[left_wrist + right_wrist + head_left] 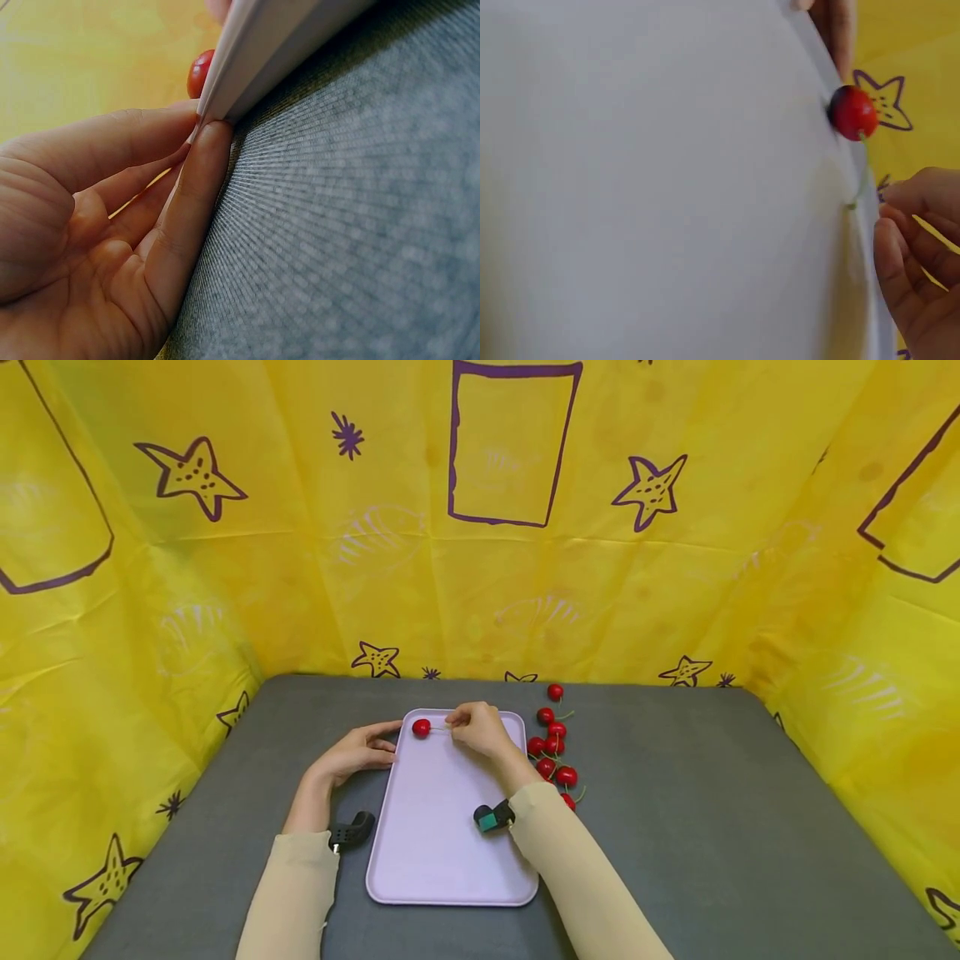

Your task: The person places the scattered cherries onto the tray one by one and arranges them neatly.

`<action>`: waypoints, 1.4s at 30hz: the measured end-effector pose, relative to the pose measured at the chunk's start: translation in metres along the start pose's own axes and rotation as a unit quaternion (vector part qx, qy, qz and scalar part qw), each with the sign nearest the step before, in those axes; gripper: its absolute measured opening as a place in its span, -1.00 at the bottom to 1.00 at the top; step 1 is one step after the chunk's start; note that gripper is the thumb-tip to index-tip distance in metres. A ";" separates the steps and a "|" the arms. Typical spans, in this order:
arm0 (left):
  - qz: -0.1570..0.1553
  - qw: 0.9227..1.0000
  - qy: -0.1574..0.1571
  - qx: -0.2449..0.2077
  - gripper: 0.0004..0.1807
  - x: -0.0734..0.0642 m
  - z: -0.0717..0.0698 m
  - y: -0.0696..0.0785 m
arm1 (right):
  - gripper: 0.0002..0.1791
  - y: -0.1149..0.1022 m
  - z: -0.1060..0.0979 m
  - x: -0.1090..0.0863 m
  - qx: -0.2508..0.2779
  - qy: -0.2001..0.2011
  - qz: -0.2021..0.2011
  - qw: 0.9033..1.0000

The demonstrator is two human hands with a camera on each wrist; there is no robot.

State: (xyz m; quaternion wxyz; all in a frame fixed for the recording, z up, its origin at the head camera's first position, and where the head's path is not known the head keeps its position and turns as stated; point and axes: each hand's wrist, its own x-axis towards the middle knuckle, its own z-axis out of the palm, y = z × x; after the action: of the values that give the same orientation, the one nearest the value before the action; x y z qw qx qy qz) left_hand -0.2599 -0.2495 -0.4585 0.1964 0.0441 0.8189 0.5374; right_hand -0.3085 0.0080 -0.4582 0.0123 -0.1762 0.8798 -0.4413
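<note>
A pale lilac tray (442,827) lies lengthwise in front of me. My left hand (360,750) is at its upper left side; in the left wrist view the fingertips (214,135) pinch the tray's edge, one against the outer wall and one at the rim. One red cherry (422,727) with a green stem lies on the tray near the far left corner. Over the tray's far end, my right hand (480,728) is close to that stem. The right wrist view shows its fingers (889,247) loosely bent, apart from the stem end, holding nothing.
Several more red cherries (566,776) with stems lie on the grey table (690,810) along the tray's right side, some partly behind the right forearm. A yellow cloth (405,593) with starfish drawings stands behind and at both sides.
</note>
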 end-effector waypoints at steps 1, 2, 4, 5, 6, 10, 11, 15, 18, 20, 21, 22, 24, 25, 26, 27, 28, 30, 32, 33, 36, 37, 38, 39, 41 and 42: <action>0.001 1.000 -0.001 0.000 -0.20 0.000 0.000 -0.001 | -0.80 -0.002 -0.003 0.000 0.003 0.001 0.003 1.000; 0.002 1.000 0.000 -0.001 -0.21 0.000 0.000 -0.001 | -0.79 -0.004 -0.007 0.000 0.005 0.003 0.003 1.000; 0.004 1.000 0.000 -0.003 -0.21 0.000 0.000 -0.002 | -0.78 -0.009 -0.016 0.000 0.008 0.008 0.000 1.000; 0.008 1.000 -0.003 -0.002 -0.20 0.000 0.000 -0.002 | -0.78 -0.012 -0.021 0.000 0.009 0.011 -0.004 1.000; 0.007 1.000 -0.001 -0.004 -0.20 0.000 0.000 -0.003 | -0.77 -0.014 -0.027 0.000 0.010 0.014 -0.009 1.000; 0.007 1.000 -0.004 -0.002 -0.20 0.000 0.000 -0.003 | -0.75 -0.021 -0.051 0.001 0.025 0.020 -0.024 0.999; 0.007 1.000 -0.004 -0.003 -0.20 0.000 0.000 -0.003 | -0.75 -0.022 -0.057 0.001 0.031 0.021 -0.025 0.999; 0.010 1.000 -0.008 0.000 -0.20 0.000 -0.001 -0.002 | -0.75 -0.026 -0.081 -0.001 0.054 0.028 -0.021 0.998; 0.006 1.000 -0.004 -0.002 -0.20 0.000 -0.002 -0.002 | -0.73 -0.029 -0.098 -0.005 0.066 0.031 -0.020 0.997; 0.008 1.000 -0.004 -0.001 -0.20 0.001 -0.002 -0.002 | -0.72 -0.030 -0.109 -0.008 0.075 0.031 -0.024 0.996; 0.006 1.000 -0.003 -0.003 -0.20 0.001 -0.002 -0.002 | -0.72 -0.030 -0.114 -0.009 0.079 0.030 -0.024 0.996; 0.005 1.000 -0.003 -0.005 -0.20 0.001 -0.002 -0.002 | -0.72 -0.030 -0.118 -0.011 0.082 0.030 -0.024 0.996; 0.009 1.000 -0.008 -0.006 -0.20 0.002 -0.001 -0.002 | -0.72 -0.029 -0.128 -0.016 0.089 0.026 -0.020 0.995; 0.008 1.000 -0.008 -0.007 -0.20 0.002 -0.001 -0.002 | -0.72 -0.028 -0.132 -0.019 0.092 0.024 -0.017 0.995; 0.007 1.000 -0.008 -0.007 -0.20 0.001 -0.001 -0.003 | -0.71 -0.028 -0.137 -0.023 0.091 0.023 -0.015 0.995; 0.006 1.000 -0.008 -0.007 -0.20 0.001 -0.001 -0.003 | -0.69 -0.027 -0.141 -0.026 0.090 0.021 -0.013 0.996; 0.004 1.000 -0.006 -0.008 -0.20 0.001 -0.001 -0.003 | -0.68 -0.026 -0.145 -0.030 0.087 0.021 -0.009 0.996; 0.002 1.000 -0.004 -0.009 -0.20 0.001 0.000 -0.003 | -0.66 -0.023 -0.152 -0.037 0.082 0.021 -0.004 0.996; 0.004 1.000 -0.005 -0.008 -0.20 0.000 0.000 -0.003 | -0.65 -0.019 -0.158 -0.045 0.071 0.022 -0.001 0.997; 0.008 1.000 -0.007 -0.010 -0.19 0.000 0.000 -0.003 | -0.66 -0.017 -0.161 -0.048 0.067 0.023 0.001 0.997; 0.022 0.999 -0.016 -0.018 -0.19 0.000 0.000 -0.004 | -0.69 -0.009 -0.169 -0.058 0.059 0.022 0.001 0.998; 0.024 0.999 -0.017 -0.022 -0.19 0.000 0.000 -0.004 | -0.70 -0.005 -0.171 -0.062 0.058 0.021 -0.001 0.998; 0.027 0.999 -0.018 -0.025 -0.19 0.000 0.000 -0.004 | -0.70 -0.001 -0.173 -0.065 0.057 0.021 -0.004 0.998; 0.029 0.999 -0.019 -0.029 -0.19 0.000 0.000 -0.004 | -0.71 0.003 -0.175 -0.068 0.054 0.020 -0.004 0.998; 0.032 0.999 -0.021 -0.028 -0.19 0.000 0.000 -0.004 | -0.71 0.012 -0.178 -0.075 0.051 0.016 -0.001 0.999; 0.032 0.999 -0.020 -0.027 -0.19 0.000 0.000 -0.004 | -0.70 0.016 -0.180 -0.079 0.049 0.014 0.001 0.999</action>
State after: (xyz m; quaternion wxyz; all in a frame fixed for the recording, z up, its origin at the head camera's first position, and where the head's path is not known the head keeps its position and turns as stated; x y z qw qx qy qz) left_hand -0.2592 -0.2514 -0.4619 0.1969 0.0759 0.7983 0.5640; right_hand -0.2714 0.1808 -0.3718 0.0093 -0.1687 0.8576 -0.4858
